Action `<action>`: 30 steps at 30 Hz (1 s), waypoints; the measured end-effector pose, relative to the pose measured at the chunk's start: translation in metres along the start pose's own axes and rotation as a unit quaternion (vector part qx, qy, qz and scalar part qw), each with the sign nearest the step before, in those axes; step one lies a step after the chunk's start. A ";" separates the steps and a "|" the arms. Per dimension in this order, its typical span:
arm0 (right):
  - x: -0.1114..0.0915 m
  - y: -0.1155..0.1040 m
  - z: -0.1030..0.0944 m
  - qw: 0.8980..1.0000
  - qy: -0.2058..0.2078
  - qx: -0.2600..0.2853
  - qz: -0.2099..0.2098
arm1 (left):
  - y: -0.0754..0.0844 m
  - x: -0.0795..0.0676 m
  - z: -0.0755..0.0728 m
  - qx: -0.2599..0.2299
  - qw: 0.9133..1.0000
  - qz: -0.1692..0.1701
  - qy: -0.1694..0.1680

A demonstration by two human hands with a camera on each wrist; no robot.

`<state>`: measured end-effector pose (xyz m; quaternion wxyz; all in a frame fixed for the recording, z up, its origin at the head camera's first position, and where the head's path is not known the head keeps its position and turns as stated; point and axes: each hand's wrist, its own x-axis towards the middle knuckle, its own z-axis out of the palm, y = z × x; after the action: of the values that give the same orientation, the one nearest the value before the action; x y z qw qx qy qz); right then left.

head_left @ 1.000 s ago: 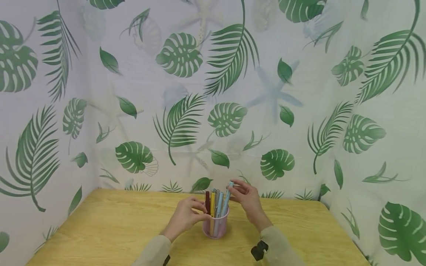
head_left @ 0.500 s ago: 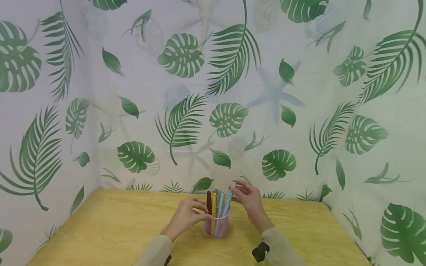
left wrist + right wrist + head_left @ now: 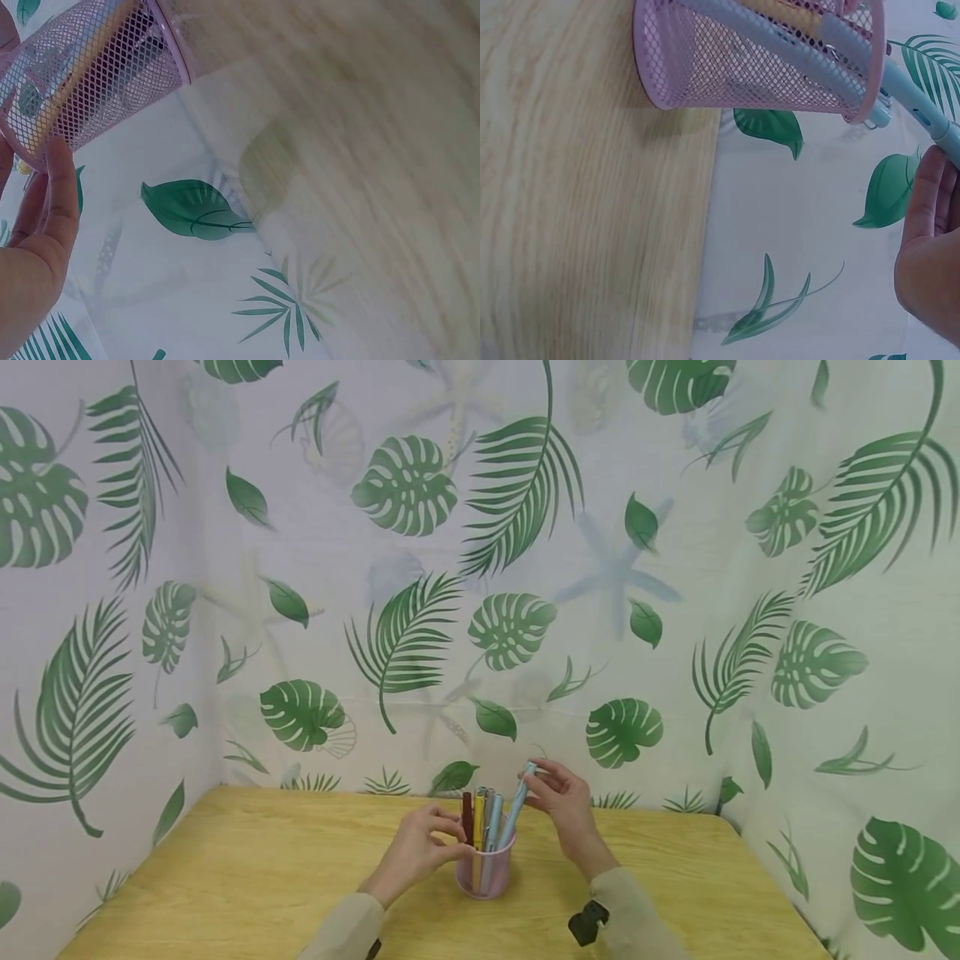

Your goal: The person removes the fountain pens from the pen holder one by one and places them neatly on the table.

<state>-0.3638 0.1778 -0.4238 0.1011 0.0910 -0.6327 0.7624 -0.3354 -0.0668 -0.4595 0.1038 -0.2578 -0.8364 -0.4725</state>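
On the table stands a pink mesh pen holder (image 3: pixel 502 870) with several pens in it. My left hand (image 3: pixel 418 847) holds its rim between thumb and fingers; the left wrist view shows fingers against the mesh wall (image 3: pixel 142 90). My right hand (image 3: pixel 567 807) pinches a light blue pen (image 3: pixel 516 806) near its top end. That pen tilts right, its lower part still inside the holder, as the right wrist view also shows the blue pen (image 3: pixel 915 101) crossing the rim. Beside it stand another light blue pen (image 3: pixel 492 825), a yellow pen (image 3: pixel 478 817) and a dark red pen (image 3: pixel 467 810).
The wood-grain table (image 3: pixel 285 860) extends on both sides of the holder. Behind it hangs a white leaf-print cloth (image 3: pixel 420 677), which also covers both sides. A small black device (image 3: pixel 587 924) is strapped at the right wrist.
My right hand has shifted slightly up and to the right, raising the light blue pen a little and tilting it more. The left hand and the pen holder stay where they were.
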 end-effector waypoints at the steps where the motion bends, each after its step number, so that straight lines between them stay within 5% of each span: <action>1: 0.000 0.000 -0.001 1.000 0.000 0.002 -0.003 | 0.000 0.000 0.000 -0.002 1.000 -0.004 0.000; 9: 0.004 -0.001 -0.004 1.000 0.000 0.008 -0.023 | 0.001 -0.003 0.001 -0.015 0.999 -0.028 -0.001; 30: 0.004 -0.010 -0.008 0.997 0.023 0.063 -0.026 | 0.002 -0.003 0.004 -0.016 1.000 -0.026 0.002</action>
<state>-0.3647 0.1872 -0.4149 0.1294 0.0960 -0.5787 0.7995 -0.3313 -0.0639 -0.4617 0.0888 -0.2366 -0.8352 -0.4885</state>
